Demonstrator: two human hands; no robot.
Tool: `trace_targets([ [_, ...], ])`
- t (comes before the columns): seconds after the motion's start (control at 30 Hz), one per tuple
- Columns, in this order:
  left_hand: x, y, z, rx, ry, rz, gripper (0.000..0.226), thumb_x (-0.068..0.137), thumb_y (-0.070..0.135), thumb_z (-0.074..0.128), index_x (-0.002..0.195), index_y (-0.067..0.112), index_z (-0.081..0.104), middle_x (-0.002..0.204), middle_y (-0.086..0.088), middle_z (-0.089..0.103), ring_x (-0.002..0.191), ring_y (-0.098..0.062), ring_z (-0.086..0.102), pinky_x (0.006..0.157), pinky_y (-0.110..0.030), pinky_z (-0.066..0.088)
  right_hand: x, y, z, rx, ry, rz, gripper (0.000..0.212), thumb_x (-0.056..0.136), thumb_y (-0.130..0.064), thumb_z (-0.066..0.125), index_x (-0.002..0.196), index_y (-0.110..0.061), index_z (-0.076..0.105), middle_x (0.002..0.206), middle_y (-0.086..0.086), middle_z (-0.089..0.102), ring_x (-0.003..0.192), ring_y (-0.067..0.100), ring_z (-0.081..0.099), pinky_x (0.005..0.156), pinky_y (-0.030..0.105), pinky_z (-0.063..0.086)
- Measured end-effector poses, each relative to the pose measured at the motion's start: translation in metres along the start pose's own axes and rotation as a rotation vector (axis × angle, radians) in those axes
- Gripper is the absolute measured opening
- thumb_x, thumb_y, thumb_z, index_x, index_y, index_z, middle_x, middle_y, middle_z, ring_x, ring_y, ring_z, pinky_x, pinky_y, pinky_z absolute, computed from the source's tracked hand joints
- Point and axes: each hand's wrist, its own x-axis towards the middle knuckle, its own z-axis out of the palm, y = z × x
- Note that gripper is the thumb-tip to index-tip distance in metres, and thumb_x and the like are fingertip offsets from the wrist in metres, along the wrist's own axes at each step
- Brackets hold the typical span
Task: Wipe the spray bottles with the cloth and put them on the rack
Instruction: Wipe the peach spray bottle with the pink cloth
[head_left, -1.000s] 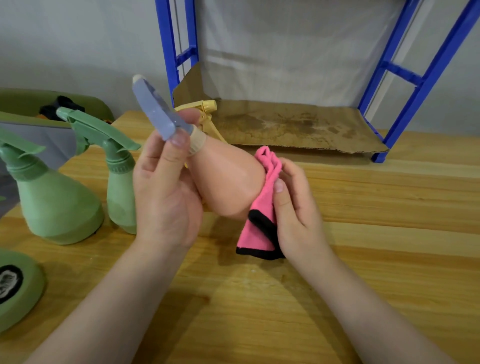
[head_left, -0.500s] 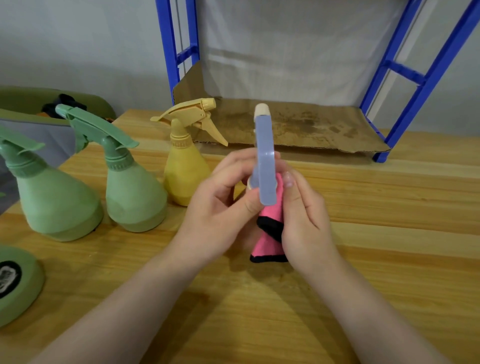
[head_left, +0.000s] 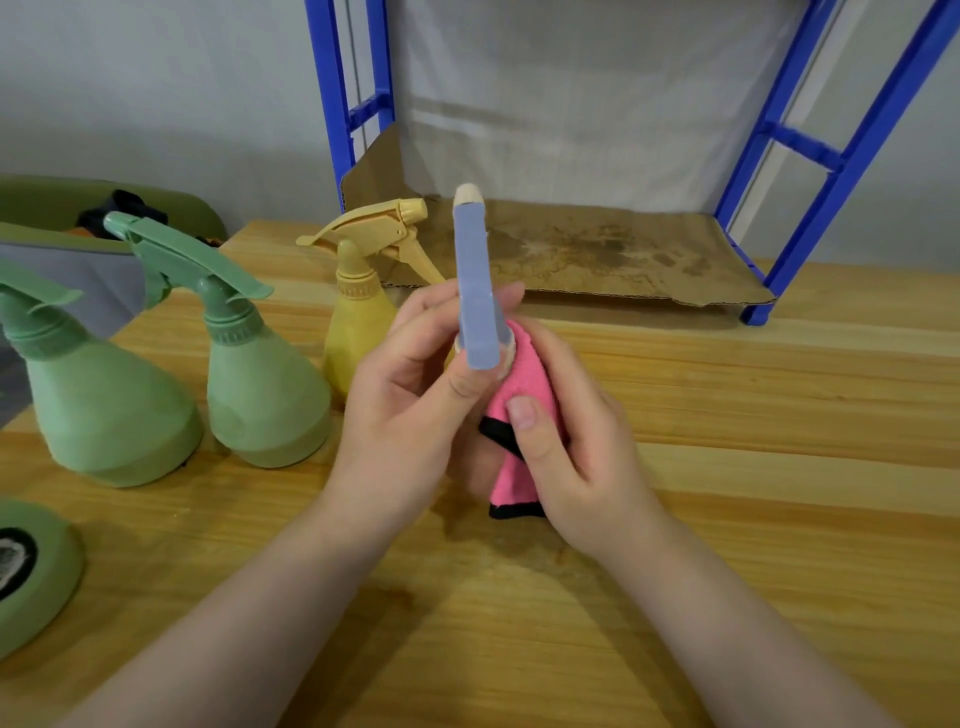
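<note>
left hand (head_left: 410, 415) fingers curl round blue-headed spray bottle (head_left: 475, 291), mid worktop (head_left: 753, 467) | right hand (head_left: 566, 441) fingers press pink cloth (head_left: 519, 374) on its body | yellow bottle (head_left: 358, 322), two green bottles (head_left: 260, 384) left | blue rack (head_left: 841, 156) far

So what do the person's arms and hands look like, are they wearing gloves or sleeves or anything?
Nothing worn that shows. The left hand and right hand are bare, with no gloves, rings or bracelets in view. Both forearms are bare as far as the picture's lower edge, so no sleeve or watch is visible. The nails that show are short and unpainted.
</note>
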Motion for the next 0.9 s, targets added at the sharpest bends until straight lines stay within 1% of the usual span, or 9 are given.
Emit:
trace_targets([
  [0.13,0.002,-0.002,-0.005,-0.094,0.078,0.015,0.021,0.089,0.039,0.065,0.108,0.036,0.072,0.126,0.0,0.064,0.123,-0.022,0.055,0.103,-0.043,0.043,0.002,0.003,0.0,0.058,0.002,0.019,0.056,0.101,-0.039,0.04,0.148,-0.008,0.038,0.147,0.0,0.049,0.137,0.016,0.046,0.111,0.042,0.04],
  [0.23,0.006,0.001,-0.009,-0.193,0.189,0.026,0.028,0.086,0.038,0.065,0.112,0.03,0.071,0.12,0.008,0.068,0.116,-0.012,0.057,0.101,-0.038,0.044,0.001,0.005,0.003,0.165,-0.004,0.045,0.05,0.105,-0.029,0.034,0.148,-0.006,0.035,0.15,0.0,0.046,0.141,0.015,0.041,0.116,0.037,0.033],
  [0.3,0.009,0.003,-0.013,-0.249,0.264,0.031,0.028,0.082,0.039,0.065,0.106,0.027,0.074,0.118,0.008,0.069,0.111,-0.013,0.056,0.101,-0.041,0.043,0.0,0.007,0.006,0.246,-0.027,0.091,0.045,0.105,-0.021,0.03,0.149,-0.01,0.033,0.15,-0.006,0.046,0.142,0.009,0.039,0.115,0.028,0.031],
  [0.37,0.012,0.004,-0.017,-0.293,0.313,0.022,0.028,0.081,0.04,0.066,0.103,0.026,0.075,0.119,0.006,0.068,0.106,-0.015,0.055,0.099,-0.043,0.043,-0.001,0.009,0.009,0.301,-0.038,0.132,0.042,0.108,-0.027,0.026,0.148,-0.019,0.032,0.147,-0.016,0.045,0.14,0.002,0.038,0.112,0.017,0.029],
  [0.47,0.015,0.004,-0.024,-0.339,0.346,-0.022,0.046,0.075,0.047,0.074,0.113,0.021,0.069,0.125,0.0,0.061,0.103,-0.017,0.052,0.092,-0.04,0.047,-0.002,0.01,0.012,0.339,-0.057,0.178,0.048,0.104,-0.029,0.024,0.15,-0.015,0.03,0.149,-0.01,0.043,0.141,0.002,0.036,0.112,0.015,0.027],
  [0.6,0.017,0.004,-0.023,-0.361,0.324,-0.042,0.059,0.073,0.049,0.076,0.12,0.017,0.063,0.129,-0.006,0.055,0.112,-0.017,0.054,0.099,-0.039,0.046,0.0,0.006,0.009,0.376,-0.043,0.194,0.046,0.1,-0.038,0.027,0.144,-0.027,0.035,0.145,-0.017,0.046,0.138,-0.003,0.038,0.109,0.011,0.028],
  [0.73,0.015,0.001,-0.018,-0.333,0.242,-0.026,0.034,0.072,0.04,0.078,0.101,0.023,0.072,0.107,0.004,0.071,0.104,-0.016,0.063,0.094,-0.035,0.05,0.002,0.001,0.003,0.384,-0.053,0.191,0.038,0.101,-0.038,0.032,0.138,-0.032,0.043,0.136,-0.026,0.054,0.133,-0.003,0.045,0.105,0.013,0.033],
  [0.83,0.01,-0.002,-0.014,-0.225,0.147,-0.06,0.023,0.074,0.027,0.078,0.094,0.025,0.068,0.096,0.0,0.068,0.092,-0.018,0.061,0.086,-0.038,0.049,0.001,-0.003,0.002,0.349,-0.09,0.152,0.04,0.101,-0.037,0.036,0.138,-0.025,0.045,0.135,-0.016,0.058,0.129,0.005,0.052,0.104,0.021,0.04],
  [0.9,0.006,-0.003,-0.011,-0.162,0.076,-0.061,0.016,0.075,0.022,0.072,0.09,0.026,0.067,0.093,0.0,0.065,0.089,-0.018,0.059,0.082,-0.036,0.049,0.002,-0.006,0.0,0.33,-0.107,0.133,0.04,0.1,-0.046,0.037,0.136,-0.031,0.046,0.129,-0.02,0.06,0.124,0.004,0.056,0.099,0.019,0.042],
])
